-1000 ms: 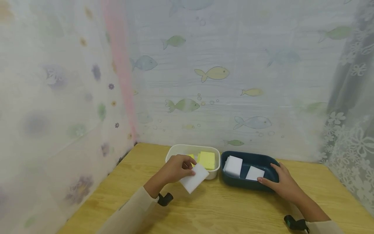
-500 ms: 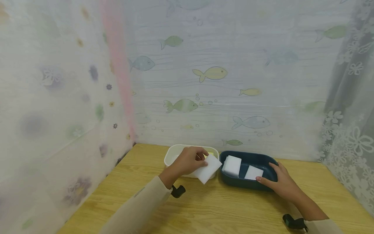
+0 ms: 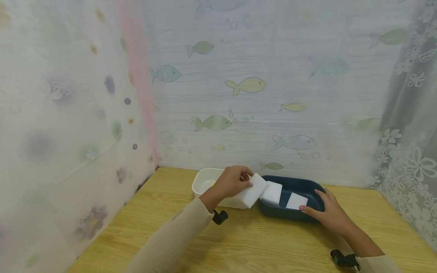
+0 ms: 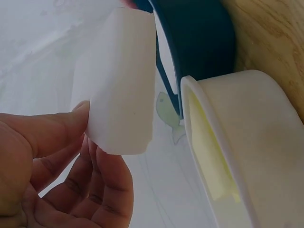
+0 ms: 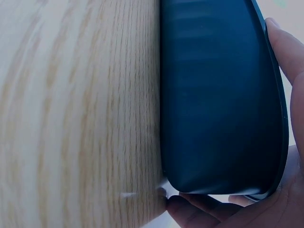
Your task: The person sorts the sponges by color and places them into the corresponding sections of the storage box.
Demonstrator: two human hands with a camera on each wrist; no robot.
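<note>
My left hand (image 3: 231, 182) pinches a white sponge block (image 3: 255, 189) by one edge, between thumb and fingers. The block is held tilted above the spot where the two tubs meet. In the left wrist view, the thumb presses one side of the white block (image 4: 118, 80) and the fingers curl behind it. A dark blue tub (image 3: 285, 215) stands to the right, with a stack of white sponges (image 3: 274, 192) at its left end and a flat white sponge (image 3: 296, 201) further right. My right hand (image 3: 330, 213) grips the tub's right end, thumb over the near rim.
Left of the blue tub stands a white tub (image 3: 201, 181), partly covered by my left hand. Yellow sponges (image 4: 206, 152) show inside it in the left wrist view. Both tubs are on a wooden table (image 3: 239, 242), before a fish-print curtain (image 3: 246, 113).
My left hand has carried the white sponge block rightward, from in front of the white tub to the blue tub's left end. The right hand has kept its grip.
</note>
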